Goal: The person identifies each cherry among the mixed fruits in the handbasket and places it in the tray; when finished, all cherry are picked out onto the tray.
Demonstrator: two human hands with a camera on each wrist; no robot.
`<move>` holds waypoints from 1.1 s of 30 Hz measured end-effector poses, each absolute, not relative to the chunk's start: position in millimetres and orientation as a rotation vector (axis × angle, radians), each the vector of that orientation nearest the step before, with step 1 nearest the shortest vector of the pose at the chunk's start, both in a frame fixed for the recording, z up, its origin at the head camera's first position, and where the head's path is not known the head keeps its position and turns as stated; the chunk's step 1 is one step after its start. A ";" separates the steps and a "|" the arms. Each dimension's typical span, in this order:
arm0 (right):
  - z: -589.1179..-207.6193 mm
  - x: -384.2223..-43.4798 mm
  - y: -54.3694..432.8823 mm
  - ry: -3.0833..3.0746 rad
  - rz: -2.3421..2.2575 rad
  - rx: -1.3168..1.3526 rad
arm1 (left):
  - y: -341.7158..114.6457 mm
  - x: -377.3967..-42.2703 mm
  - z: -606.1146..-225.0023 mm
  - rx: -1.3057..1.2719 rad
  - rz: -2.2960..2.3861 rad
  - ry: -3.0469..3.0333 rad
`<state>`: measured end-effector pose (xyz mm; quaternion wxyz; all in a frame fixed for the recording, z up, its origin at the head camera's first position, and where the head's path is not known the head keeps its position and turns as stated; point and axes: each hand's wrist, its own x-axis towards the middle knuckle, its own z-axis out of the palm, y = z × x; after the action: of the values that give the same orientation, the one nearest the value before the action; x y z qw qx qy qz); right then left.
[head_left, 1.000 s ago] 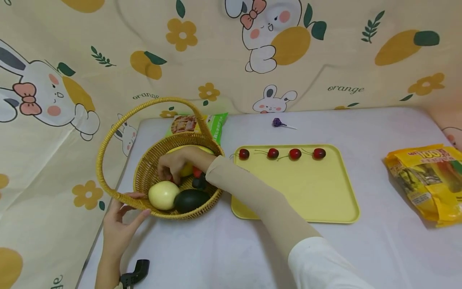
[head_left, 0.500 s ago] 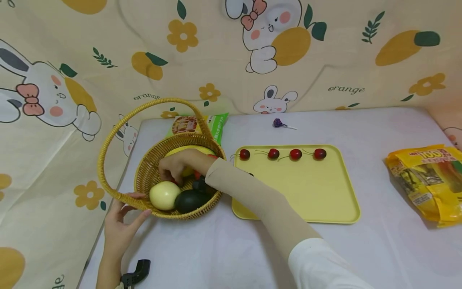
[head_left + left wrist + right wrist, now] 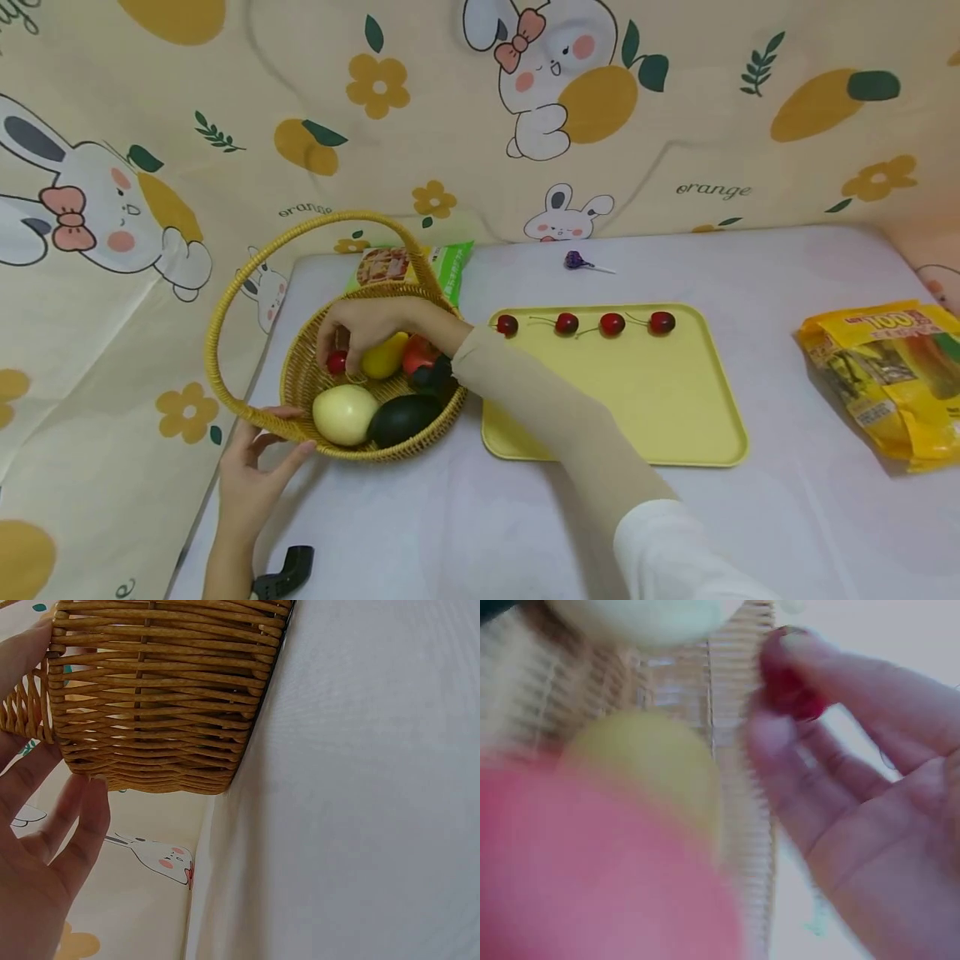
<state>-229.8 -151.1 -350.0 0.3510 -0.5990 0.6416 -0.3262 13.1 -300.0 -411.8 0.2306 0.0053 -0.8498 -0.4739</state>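
Note:
My right hand [image 3: 367, 323] pinches a red cherry [image 3: 337, 362] between thumb and fingers, just inside the left part of a yellow wicker basket [image 3: 352, 453]. The right wrist view, though blurred, also shows the cherry [image 3: 791, 679] in the fingertips. My left hand [image 3: 251, 479] grips the basket's near left rim at the base of its tall handle [image 3: 215, 350]. In the basket lie a pale round fruit [image 3: 345, 415], a dark oval fruit [image 3: 405, 421], a yellow fruit [image 3: 385, 357] and a red one [image 3: 420, 353], partly hidden by dark pieces.
Right of the basket lies a yellow tray [image 3: 615, 408] with several stemmed cherries [image 3: 662, 322] along its far edge. A purple lollipop [image 3: 576, 260] is behind it. A green snack bag [image 3: 453, 271] sits behind the basket, and a yellow bag [image 3: 888, 383] at the far right.
My right hand has risen from among the fruit and shifted slightly, bringing the pinched cherry into sight. The left hand stays on the basket. The head view has tilted slightly.

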 end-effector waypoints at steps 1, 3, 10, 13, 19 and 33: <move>-344.8 -229.9 -142.4 1.663 -0.872 -1.560 | -302.1 12.7 -414.5 0.018 -1.302 -2.335; -334.3 -230.3 -119.1 1.667 -0.952 -1.558 | -305.8 11.9 -418.3 0.019 -1.295 -2.332; -331.6 -231.9 4.3 1.800 -1.202 -1.431 | -310.6 14.5 -418.6 0.001 -1.279 -2.318; -346.8 -229.0 55.6 1.919 -1.214 -1.322 | -310.7 16.8 -417.2 0.016 -1.290 -2.309; -381.6 -217.6 123.1 2.068 -1.171 -1.119 | -308.5 18.3 -416.8 0.014 -1.284 -2.306; -411.8 -199.6 150.4 2.303 -1.031 -1.076 | -302.9 12.9 -420.2 -0.012 -1.270 -2.315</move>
<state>-199.6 150.4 -411.8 0.1980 -0.3846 0.8228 -0.3685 12.9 -302.9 -420.2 0.2481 -0.0043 -0.8493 -0.4659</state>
